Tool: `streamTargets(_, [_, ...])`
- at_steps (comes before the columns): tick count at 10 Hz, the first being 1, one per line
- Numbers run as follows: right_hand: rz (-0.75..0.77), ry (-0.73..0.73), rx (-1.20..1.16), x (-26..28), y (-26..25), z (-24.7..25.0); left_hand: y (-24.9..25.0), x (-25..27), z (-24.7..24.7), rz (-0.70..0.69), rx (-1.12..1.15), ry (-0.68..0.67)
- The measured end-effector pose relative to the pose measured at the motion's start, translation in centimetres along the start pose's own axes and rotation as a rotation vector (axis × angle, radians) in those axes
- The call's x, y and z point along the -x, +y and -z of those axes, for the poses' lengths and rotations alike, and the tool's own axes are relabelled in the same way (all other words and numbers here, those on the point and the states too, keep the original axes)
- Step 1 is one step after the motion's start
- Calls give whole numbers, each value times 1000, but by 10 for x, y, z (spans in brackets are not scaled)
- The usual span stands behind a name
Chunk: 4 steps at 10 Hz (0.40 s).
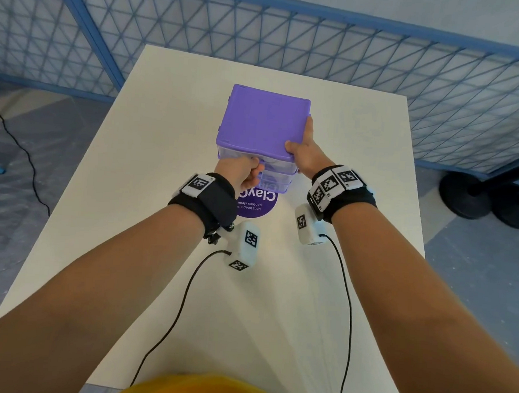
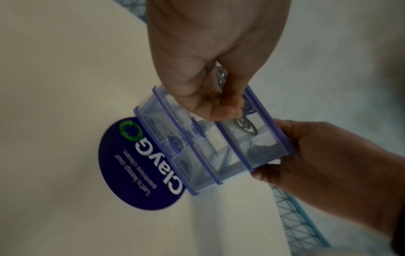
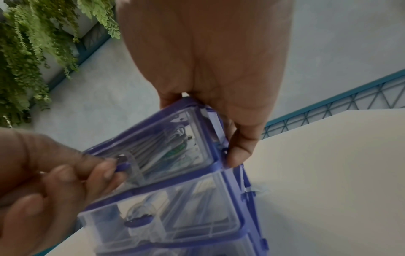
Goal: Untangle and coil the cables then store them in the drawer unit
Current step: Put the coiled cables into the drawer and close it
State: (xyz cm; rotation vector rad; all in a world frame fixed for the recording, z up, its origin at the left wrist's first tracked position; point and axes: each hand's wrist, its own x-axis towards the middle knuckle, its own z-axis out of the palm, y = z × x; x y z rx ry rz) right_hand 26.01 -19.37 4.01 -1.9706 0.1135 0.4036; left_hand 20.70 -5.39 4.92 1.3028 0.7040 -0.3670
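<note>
- The drawer unit (image 1: 264, 126) stands on the white tabletop (image 1: 164, 148), partly over a round purple sticker (image 1: 256, 203); it has a solid purple top and three clear drawers stacked under it.
- The right hand (image 1: 303, 152) has its grip on the near right corner of the unit, thumb on the top edge and fingers (image 3: 237, 150) curled down the side wall, so it steadies the frame.
- The left hand (image 1: 244, 172) pinches the small purple knob (image 3: 122, 167) of the top drawer (image 3: 171, 143) between thumb and fingertips; the grip is closed tight on it.
- Dark coiled cable (image 2: 245, 121) shows through the clear front of the top drawer, and paler wires and a green plug lie inside too. No loose cable lies on the tabletop, so the storing looks nearly done.
- The unit looks like thin moulded plastic: light, stiff, and smooth enough to skate across the tabletop when a drawer is pushed or pulled. Bracing the frame with one hand is the sensible hold.
- The knob is tiny and slick, so a pinch at its neck suits it better than a full-hand hold; a hard sideways tug could likely jam the drawer in its slot.
- The cables are soft and springy; a coil may uncurl and catch the drawer lip, so it should sit flat and fully inside.
- Whether the top drawer is fully shut I cannot tell.
</note>
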Motion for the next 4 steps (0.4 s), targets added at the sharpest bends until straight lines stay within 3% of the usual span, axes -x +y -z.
streamTargets(2, [-28, 70, -97, 26, -8, 1, 2, 13, 12, 61, -224, -144])
streamTargets(3, [-23, 362, -170, 59, 8, -3, -1, 32, 23, 72, -409, -213])
streamTargets(4, [-27, 467, -160, 84, 25, -10, -7, 44, 31, 2, -556, -219])
